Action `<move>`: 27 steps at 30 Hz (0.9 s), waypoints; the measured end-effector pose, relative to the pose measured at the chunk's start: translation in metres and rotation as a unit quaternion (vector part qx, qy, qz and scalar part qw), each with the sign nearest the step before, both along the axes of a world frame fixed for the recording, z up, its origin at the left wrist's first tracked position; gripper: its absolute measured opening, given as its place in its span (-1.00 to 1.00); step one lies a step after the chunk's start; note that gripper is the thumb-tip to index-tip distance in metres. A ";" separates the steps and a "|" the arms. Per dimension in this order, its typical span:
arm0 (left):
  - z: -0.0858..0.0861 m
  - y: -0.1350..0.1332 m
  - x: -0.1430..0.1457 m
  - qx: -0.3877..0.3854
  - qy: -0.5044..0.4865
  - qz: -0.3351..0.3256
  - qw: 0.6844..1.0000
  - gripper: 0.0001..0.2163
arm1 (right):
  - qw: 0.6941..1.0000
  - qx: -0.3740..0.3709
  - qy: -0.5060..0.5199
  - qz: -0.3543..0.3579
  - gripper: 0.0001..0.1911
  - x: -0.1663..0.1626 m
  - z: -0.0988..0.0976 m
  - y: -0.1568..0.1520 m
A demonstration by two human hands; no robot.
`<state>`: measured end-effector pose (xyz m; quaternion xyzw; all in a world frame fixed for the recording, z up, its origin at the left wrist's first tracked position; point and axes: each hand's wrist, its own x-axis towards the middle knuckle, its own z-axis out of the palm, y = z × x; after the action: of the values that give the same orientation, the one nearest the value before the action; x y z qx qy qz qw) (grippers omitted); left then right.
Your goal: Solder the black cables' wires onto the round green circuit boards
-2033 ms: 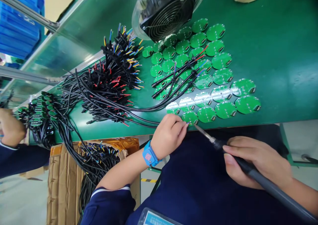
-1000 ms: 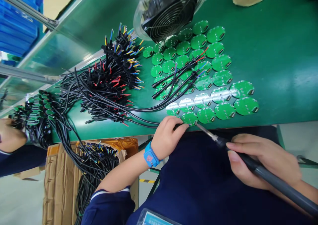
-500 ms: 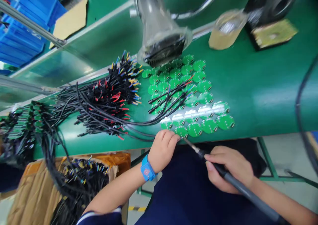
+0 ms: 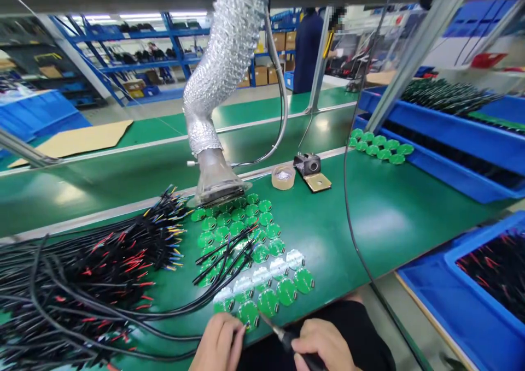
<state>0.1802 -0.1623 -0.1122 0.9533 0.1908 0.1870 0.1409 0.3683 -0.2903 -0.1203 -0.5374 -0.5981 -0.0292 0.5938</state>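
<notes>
My right hand [image 4: 324, 345] grips a soldering iron [image 4: 287, 339] by its dark handle. The iron's metal tip points up and left, close to a round green circuit board [image 4: 248, 314] in the front row. My left hand [image 4: 219, 342] is closed at that board's lower edge, pinching a black cable [image 4: 180, 338] that runs in from the left; a small wire end shows at the fingertips. Whether the tip touches the wire or board I cannot tell. Several loose black cables [image 4: 223, 259] with red and blue ends lie across the rows of boards.
A big bundle of black cables [image 4: 102, 267] covers the left of the green bench [image 4: 381, 229]. Over the boards hangs a fume extraction hood [image 4: 213, 177]. A tape roll [image 4: 283, 178] and soldering iron stand [image 4: 309, 169] sit behind. The iron's cord [image 4: 348, 212] crosses right, near blue bins [image 4: 435, 141]. Someone in dark clothes [image 4: 307, 48] stands beyond.
The view has tilted up and turned right, bringing shelves and blue bins into sight. Both hands stay at the front row of boards, the right still holding the iron.
</notes>
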 end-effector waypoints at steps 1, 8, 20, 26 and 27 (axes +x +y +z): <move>0.006 -0.002 0.002 -0.009 0.007 0.008 1.000 -0.83 | 1.000 -0.009 -0.004 0.009 -0.83 0.002 0.004 -0.001; 0.034 -0.011 0.016 -0.151 0.027 0.076 0.985 -0.94 | 0.991 -0.102 0.002 0.083 -0.69 0.001 0.025 -0.013; 0.035 -0.006 0.017 -0.205 0.030 0.098 0.973 -0.88 | 0.977 -0.163 -0.086 0.103 -0.68 -0.003 0.035 -0.007; 0.031 -0.010 0.019 -0.168 0.028 0.110 0.979 -0.89 | 0.970 -0.176 -0.115 0.119 -0.69 -0.007 0.037 -0.003; 0.030 -0.011 0.019 -0.160 0.027 0.113 0.980 -0.89 | 0.969 -0.179 -0.116 0.123 -0.69 -0.008 0.036 -0.003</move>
<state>0.1995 -0.1731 -0.0818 0.8956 0.3282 0.1431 0.2640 0.3607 -0.2934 -0.0838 -0.5502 -0.7198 0.0897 0.4138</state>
